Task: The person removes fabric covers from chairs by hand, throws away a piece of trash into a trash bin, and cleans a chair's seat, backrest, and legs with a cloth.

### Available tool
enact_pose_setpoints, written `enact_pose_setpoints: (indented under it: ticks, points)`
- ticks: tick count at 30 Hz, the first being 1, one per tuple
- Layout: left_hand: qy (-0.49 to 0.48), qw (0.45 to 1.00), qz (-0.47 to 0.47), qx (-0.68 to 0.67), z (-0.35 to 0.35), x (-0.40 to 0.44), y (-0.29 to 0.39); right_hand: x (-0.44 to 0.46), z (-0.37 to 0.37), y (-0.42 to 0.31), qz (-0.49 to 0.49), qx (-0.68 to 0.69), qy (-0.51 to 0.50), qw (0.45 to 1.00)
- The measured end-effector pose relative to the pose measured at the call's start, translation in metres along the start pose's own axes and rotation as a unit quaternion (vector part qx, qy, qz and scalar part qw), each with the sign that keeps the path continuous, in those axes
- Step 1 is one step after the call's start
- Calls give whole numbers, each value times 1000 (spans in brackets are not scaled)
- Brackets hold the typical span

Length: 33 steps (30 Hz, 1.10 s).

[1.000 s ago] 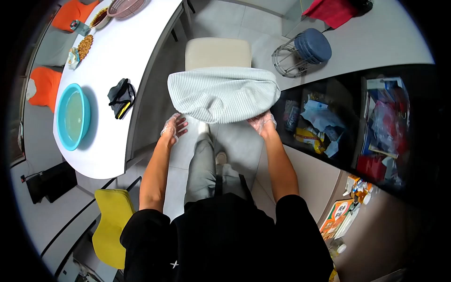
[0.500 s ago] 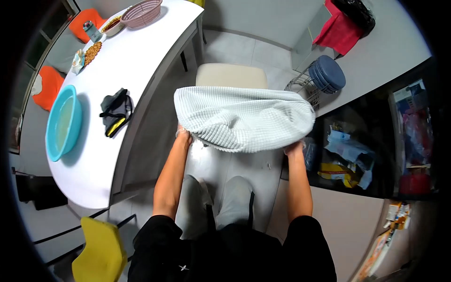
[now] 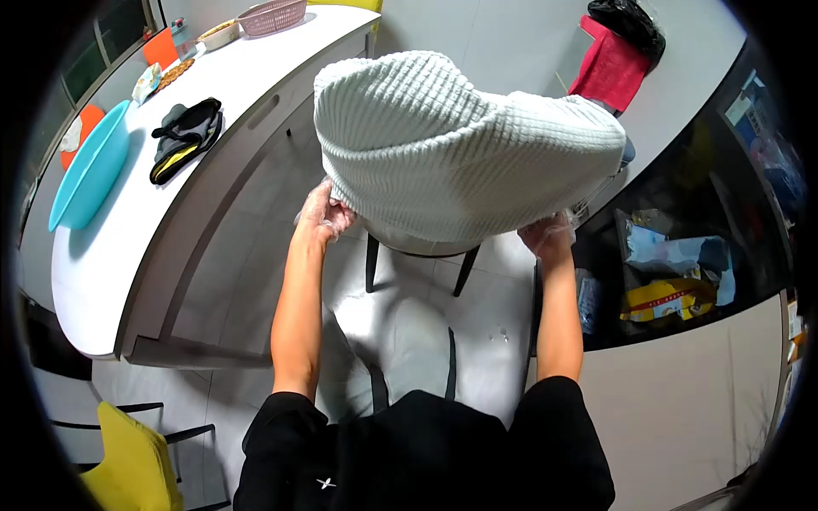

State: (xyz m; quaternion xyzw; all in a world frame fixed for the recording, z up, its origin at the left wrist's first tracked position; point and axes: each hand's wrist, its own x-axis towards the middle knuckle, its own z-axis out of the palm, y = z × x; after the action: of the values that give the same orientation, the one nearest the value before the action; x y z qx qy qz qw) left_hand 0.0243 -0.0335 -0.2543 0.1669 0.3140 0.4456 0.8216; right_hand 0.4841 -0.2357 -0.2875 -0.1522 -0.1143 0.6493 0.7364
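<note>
A pale grey ribbed fabric cover (image 3: 460, 162) spreads out in front of me, bulging upward in folds. My left hand (image 3: 329, 211), in a clear plastic glove, is closed on its lower left edge. At the lower right edge my right hand (image 3: 547, 235), gloved too, grips the fabric, its fingertips partly hidden beneath. Behind and under the cloth, the chair (image 3: 417, 244) shows only its lower seat edge and dark legs.
On the left, a white table (image 3: 94, 289) bears a turquoise basin (image 3: 92, 170), a grey-black bundle (image 3: 185, 139) and a pink basket (image 3: 271, 17). A dark glass-topped cabinet (image 3: 682, 183) stands right. A yellow chair (image 3: 128, 460) is at lower left.
Both hands have risen with the cover, which now stands puffed up and nearer to me. The view has tilted up and the chair's legs have come into sight.
</note>
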Motion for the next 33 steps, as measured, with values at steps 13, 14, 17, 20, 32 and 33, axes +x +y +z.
enact_pose_setpoints:
  ticks: [13,14,17,20,32,33]
  points:
    - [148,982,110,36,-67,28,-28,-49,127,-26,-191,-118,89,970]
    - [164,983,69,39,-74,26,-42,-54,115,-22,-192,-113,133,966]
    - [145,986,81,4,-114,43,-92,-64,63,-3,-224,-121,196,947]
    - [140,987,76,33,-96,32,-96,-67,92,13,-204,-65,141,967]
    - [230,911,69,336,-148,119,-92,43,-203,44,-179,-105,304,930]
    - [237,918,85,308,-193,146,-110,40,-250,73,-132,-105,391,905]
